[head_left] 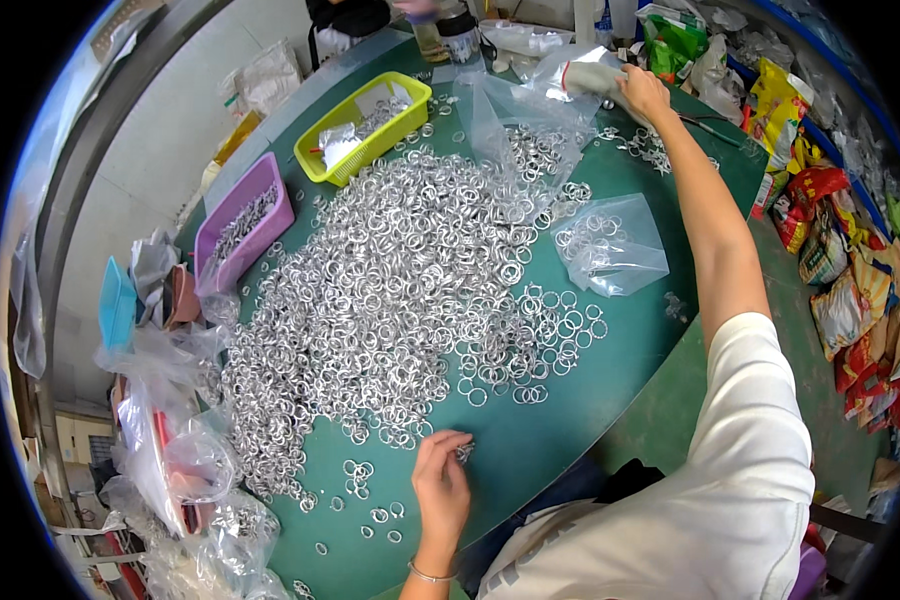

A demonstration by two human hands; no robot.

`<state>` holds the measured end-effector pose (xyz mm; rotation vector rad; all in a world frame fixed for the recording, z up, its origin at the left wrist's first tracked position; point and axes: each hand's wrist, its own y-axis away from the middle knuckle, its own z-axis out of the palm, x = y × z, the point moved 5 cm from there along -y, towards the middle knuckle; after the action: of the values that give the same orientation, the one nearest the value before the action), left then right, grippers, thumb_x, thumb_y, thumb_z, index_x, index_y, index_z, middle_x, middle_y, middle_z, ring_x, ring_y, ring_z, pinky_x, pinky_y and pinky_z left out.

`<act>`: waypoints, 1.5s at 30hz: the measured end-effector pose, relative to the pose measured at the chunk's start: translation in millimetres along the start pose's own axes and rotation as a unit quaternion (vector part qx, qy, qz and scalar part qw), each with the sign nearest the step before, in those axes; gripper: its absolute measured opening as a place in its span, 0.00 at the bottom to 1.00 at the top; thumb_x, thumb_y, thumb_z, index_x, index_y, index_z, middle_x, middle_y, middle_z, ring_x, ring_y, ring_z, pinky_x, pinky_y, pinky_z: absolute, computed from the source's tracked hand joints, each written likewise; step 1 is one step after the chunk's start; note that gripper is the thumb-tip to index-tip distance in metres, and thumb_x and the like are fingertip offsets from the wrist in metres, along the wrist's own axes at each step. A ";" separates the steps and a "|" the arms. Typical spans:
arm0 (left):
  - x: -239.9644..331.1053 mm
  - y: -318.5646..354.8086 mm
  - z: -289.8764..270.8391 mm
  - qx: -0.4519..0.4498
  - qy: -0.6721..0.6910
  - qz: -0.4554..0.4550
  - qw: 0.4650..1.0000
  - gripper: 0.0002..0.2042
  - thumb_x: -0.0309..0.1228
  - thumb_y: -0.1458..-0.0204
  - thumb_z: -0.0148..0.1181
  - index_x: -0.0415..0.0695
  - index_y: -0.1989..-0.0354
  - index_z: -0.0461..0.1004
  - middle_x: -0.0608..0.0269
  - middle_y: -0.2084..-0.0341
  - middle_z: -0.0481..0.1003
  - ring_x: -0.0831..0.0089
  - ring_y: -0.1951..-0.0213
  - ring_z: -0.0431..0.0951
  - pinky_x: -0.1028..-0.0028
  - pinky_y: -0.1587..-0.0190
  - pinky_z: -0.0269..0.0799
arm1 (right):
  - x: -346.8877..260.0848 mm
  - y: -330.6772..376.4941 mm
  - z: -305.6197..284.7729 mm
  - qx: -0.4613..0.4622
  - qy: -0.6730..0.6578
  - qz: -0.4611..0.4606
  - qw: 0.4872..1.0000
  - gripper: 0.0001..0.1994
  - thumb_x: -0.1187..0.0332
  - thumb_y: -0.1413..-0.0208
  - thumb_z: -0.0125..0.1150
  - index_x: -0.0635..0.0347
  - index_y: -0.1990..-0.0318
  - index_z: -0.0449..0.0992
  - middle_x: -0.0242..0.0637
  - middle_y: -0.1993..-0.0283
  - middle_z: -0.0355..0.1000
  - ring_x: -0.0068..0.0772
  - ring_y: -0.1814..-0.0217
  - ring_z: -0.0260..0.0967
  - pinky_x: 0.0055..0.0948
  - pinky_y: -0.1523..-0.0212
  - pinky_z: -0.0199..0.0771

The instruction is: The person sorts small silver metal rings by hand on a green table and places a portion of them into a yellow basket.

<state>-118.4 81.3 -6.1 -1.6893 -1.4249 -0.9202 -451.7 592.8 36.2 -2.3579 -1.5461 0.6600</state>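
Left hand [441, 487] pinches a few metal rings [464, 452] at the near edge of the ring heap [390, 270] on the green surface [530, 440]; right hand [642, 92], far side, grip clamped on a clear plastic bag [575, 72].

A round green table [560, 440] stands on a pale tiled floor [160, 130]; snack packets [850, 300] lie piled at right, perhaps on a green floor.

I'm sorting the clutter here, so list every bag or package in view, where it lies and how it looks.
Clear plastic bag: on the green table, right of the ring pile, holding a few rings.
Larger clear bag: far side, open, rings inside.
Bag with a red strip: at the right hand.
Green packet: far edge.
Red and yellow snack packets: heaped on the right.
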 end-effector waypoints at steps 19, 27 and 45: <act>-7.0 3.5 -2.0 0.014 -0.013 0.046 0.999 0.14 0.09 0.54 0.45 0.35 0.63 0.72 0.52 0.61 0.73 0.60 0.58 0.74 0.73 0.54 0.68 | -152.1 353.3 -129.6 -0.362 -0.361 -0.280 0.813 0.05 0.69 0.49 0.59 0.61 0.68 0.76 0.37 0.87 0.57 0.22 0.88 0.51 0.22 0.82 0.53; 12.5 12.5 -3.6 0.026 -0.098 0.102 0.990 0.11 0.12 0.55 0.51 0.36 0.63 0.72 0.51 0.60 0.72 0.55 0.59 0.74 0.67 0.57 0.70 | -20.3 189.3 -97.7 -0.056 -0.260 -0.036 0.963 0.09 0.65 0.50 0.60 0.61 0.66 0.77 0.33 0.85 0.64 0.22 0.82 0.60 0.26 0.79 0.60; 12.4 12.1 2.7 0.018 -0.195 0.057 0.979 0.14 0.16 0.61 0.61 0.38 0.63 0.72 0.54 0.59 0.70 0.58 0.58 0.69 0.66 0.54 0.66 | 36.4 114.9 -5.4 -0.060 -0.373 0.046 0.925 0.08 0.65 0.53 0.64 0.60 0.70 0.79 0.31 0.77 0.73 0.22 0.76 0.67 0.26 0.74 0.66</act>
<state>-104.6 88.0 2.4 -1.9770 -1.5608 -0.5128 -344.7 579.3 -18.0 -2.4072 -1.7732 1.6785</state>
